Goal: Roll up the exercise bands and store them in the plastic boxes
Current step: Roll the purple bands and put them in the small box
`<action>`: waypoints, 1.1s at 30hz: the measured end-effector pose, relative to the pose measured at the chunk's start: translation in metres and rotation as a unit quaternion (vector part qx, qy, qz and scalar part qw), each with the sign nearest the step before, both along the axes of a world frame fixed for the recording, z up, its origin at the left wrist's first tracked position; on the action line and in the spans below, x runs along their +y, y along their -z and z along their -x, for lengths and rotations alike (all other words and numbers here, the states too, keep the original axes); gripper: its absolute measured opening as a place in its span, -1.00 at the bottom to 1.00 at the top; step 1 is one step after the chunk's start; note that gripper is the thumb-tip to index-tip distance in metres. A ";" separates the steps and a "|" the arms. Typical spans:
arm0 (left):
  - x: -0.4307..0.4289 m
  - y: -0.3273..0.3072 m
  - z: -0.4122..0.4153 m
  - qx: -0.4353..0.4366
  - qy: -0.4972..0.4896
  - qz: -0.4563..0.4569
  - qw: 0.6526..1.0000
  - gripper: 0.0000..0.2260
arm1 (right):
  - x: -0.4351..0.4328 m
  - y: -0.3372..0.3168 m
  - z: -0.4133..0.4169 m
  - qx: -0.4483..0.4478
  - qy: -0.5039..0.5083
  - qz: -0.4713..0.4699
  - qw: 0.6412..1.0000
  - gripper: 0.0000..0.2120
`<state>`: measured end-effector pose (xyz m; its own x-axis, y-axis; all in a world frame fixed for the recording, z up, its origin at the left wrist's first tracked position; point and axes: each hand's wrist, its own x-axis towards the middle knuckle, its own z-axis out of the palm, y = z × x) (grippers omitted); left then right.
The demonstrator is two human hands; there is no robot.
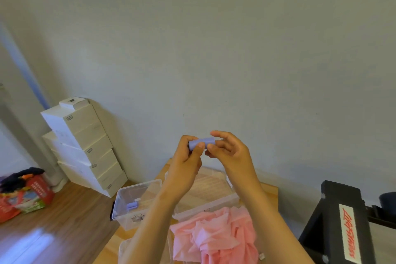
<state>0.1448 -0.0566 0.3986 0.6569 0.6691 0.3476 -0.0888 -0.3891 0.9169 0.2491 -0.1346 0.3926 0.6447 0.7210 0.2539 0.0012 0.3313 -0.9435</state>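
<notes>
Both hands up in front of the wall, well above the table. Left hand [186, 156] & right hand [230, 152] both pinch one rolled purple exercise band [201, 142], a tight little cylinder held sideways, thumb + fingertips closed on each end.

Landmark = wooden table [269, 192], light wood, pushed close to a plain grey-white wall [214, 38]. On it: clear plastic box [137, 206] at the left edge w/ another rolled purple band [131, 206] inside; a second clear box [214, 195] just right of that, behind the forearms; a crumpled heap of pink bands [216, 236] at the near side, touching the second box's front.

Left of table: wood-plank floor [64, 221], stack of white cartons [81, 146] against the wall, colourful bag [25, 195] further left. Right of table: black bench w/ red lettering [347, 231].
</notes>
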 end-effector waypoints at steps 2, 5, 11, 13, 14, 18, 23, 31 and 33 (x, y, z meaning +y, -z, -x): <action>-0.001 0.005 0.005 0.008 -0.003 0.020 1.000 -0.80 | -0.002 0.002 -0.002 -0.029 -0.018 0.023 0.999 -0.83; -0.001 0.014 0.012 0.007 -0.021 0.037 0.999 -0.79 | 0.001 0.008 -0.002 -0.037 -0.049 0.050 0.997 -0.87; 0.017 0.042 0.033 0.010 -0.066 0.090 0.994 -0.84 | 0.025 0.034 0.016 0.003 -0.081 0.097 0.992 -0.88; 0.030 0.054 0.043 0.017 -0.080 0.114 0.990 -0.90 | 0.038 0.044 0.024 0.024 -0.087 0.117 0.989 -0.90; 0.037 0.060 0.049 0.020 -0.084 0.128 0.988 -0.90 | 0.046 0.049 0.028 0.034 -0.089 0.128 0.987 -0.92; 0.072 0.084 0.073 0.020 -0.081 0.199 0.976 -0.82 | 0.081 0.069 0.044 0.068 -0.080 0.172 0.979 -0.91; 0.132 0.118 0.104 0.042 -0.111 0.245 0.962 -0.79 | 0.141 0.097 0.074 0.120 -0.092 0.207 0.966 -0.92; 0.233 0.182 0.156 0.024 -0.118 0.360 0.925 -0.82 | 0.247 0.159 0.119 0.171 -0.108 0.276 0.940 -0.96; 0.252 0.198 0.164 0.013 -0.129 0.379 0.916 -0.87 | 0.266 0.176 0.127 0.169 -0.111 0.293 0.935 -0.96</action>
<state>-0.0193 0.1958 0.2004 0.4438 0.8465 -0.2941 -0.0581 0.3546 0.9332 0.1223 0.1316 0.2169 0.4356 0.7977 -0.4170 -0.3370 -0.2850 -0.8973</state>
